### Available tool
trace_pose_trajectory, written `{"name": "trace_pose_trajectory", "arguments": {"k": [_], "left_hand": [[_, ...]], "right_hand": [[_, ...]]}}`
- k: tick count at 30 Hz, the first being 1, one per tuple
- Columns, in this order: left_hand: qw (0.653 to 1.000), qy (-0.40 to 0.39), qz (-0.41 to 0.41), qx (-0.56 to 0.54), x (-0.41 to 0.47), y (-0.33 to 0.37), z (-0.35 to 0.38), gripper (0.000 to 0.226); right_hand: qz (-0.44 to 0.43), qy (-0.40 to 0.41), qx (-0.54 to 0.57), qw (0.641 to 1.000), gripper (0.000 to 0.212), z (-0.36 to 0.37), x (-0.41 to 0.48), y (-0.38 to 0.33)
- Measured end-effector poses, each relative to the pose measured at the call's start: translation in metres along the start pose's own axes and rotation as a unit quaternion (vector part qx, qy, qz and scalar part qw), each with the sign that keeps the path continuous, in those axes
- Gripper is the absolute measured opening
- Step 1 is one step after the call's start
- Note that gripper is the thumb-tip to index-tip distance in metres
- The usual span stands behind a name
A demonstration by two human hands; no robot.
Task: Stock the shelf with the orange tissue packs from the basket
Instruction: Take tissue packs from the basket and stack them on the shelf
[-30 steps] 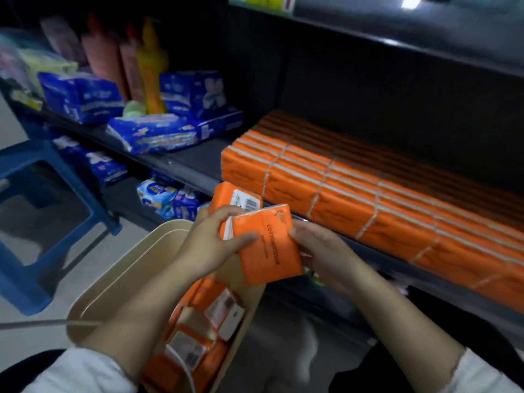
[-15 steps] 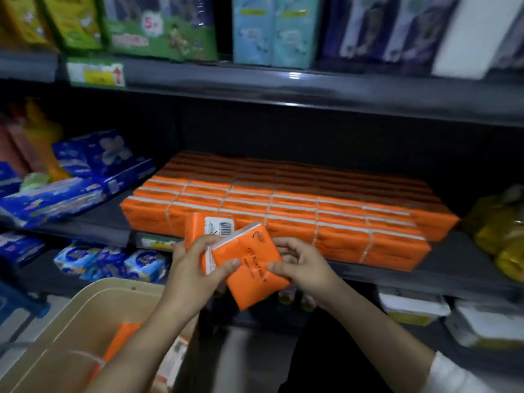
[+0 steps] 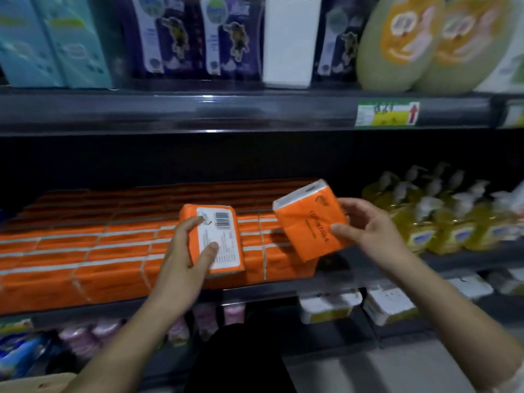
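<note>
Your left hand (image 3: 184,259) grips one orange tissue pack (image 3: 218,242) from its left side. The thumb presses on the lower part of the white label, the forefinger lies on the label's upper corner, and the other fingers are hidden behind. This pack stands upright at about 1 o'clock from the hand, with the barcode side turned to you, in front of the orange rows (image 3: 85,251) that lie on the shelf (image 3: 357,269). Whether it touches those rows, I cannot tell.

Your right hand (image 3: 371,231) holds a second pack (image 3: 309,225). The thumb is laid on its printed orange face and the fingers curl round its upper right edge. This pack sits at 9 o'clock from the hand, tilted, with its white end pointing to about 11 o'clock. It hangs above the right end of the orange rows, apart from the other pack, which is at its 8 o'clock.

The rows fill the shelf from 9 o'clock of the view to just past the middle. A bare dark strip follows, and then, at 3 o'clock, come yellow bottles (image 3: 442,222) with pump heads. On the upper shelf (image 3: 198,112), at 12 o'clock, stand teal packs (image 3: 56,41), purple packs (image 3: 181,35), a white box (image 3: 289,41) and round green packs (image 3: 402,41). A price label (image 3: 387,113) is on its front edge. At 7 o'clock a beige rim (image 3: 31,382) shows in the corner; too little of it is seen to say what it is.
</note>
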State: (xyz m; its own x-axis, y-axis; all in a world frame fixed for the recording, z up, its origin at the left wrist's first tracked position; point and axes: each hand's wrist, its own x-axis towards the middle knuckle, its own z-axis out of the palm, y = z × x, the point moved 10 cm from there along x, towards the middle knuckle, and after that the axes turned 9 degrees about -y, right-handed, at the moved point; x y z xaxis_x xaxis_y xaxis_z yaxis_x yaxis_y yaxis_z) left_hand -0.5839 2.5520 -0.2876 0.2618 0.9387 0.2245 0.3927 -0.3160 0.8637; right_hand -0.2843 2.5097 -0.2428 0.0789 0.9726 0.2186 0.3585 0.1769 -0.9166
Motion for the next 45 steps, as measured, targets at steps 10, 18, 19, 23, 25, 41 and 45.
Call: {"name": "trace_pose_trajectory", "arguments": {"k": [10,18,19,23,25,41,45], "left_hand": [[0.993,-0.041,-0.098,0.044,0.047,-0.025,0.046,0.070],[0.984,-0.066,-0.149,0.072,0.054,-0.042,0.042,0.068],[0.984,-0.070,-0.147,0.073,0.054,-0.041,0.043,0.067],[0.984,-0.083,-0.144,0.065,0.053,-0.037,0.046,0.068],[0.984,-0.087,-0.146,0.058,0.053,-0.036,0.046,0.069],[0.966,0.010,0.168,0.199,0.029,0.069,0.024,0.049],[0.875,0.001,0.320,0.364,-0.001,0.098,0.034,0.057]], "right_hand": [[0.028,-0.017,-0.382,0.923,0.043,-0.073,0.056,0.078],[0.029,-0.101,-0.411,0.906,0.042,-0.022,0.099,0.108],[0.029,-0.103,-0.414,0.904,0.041,-0.018,0.102,0.109],[0.044,-0.081,-0.417,0.904,0.038,-0.012,0.103,0.118],[0.052,-0.051,-0.440,0.895,0.040,-0.012,0.098,0.121],[0.157,-0.090,0.125,0.976,0.035,0.059,0.047,0.049],[0.279,-0.192,0.294,0.894,0.049,0.112,0.018,0.046]]}}
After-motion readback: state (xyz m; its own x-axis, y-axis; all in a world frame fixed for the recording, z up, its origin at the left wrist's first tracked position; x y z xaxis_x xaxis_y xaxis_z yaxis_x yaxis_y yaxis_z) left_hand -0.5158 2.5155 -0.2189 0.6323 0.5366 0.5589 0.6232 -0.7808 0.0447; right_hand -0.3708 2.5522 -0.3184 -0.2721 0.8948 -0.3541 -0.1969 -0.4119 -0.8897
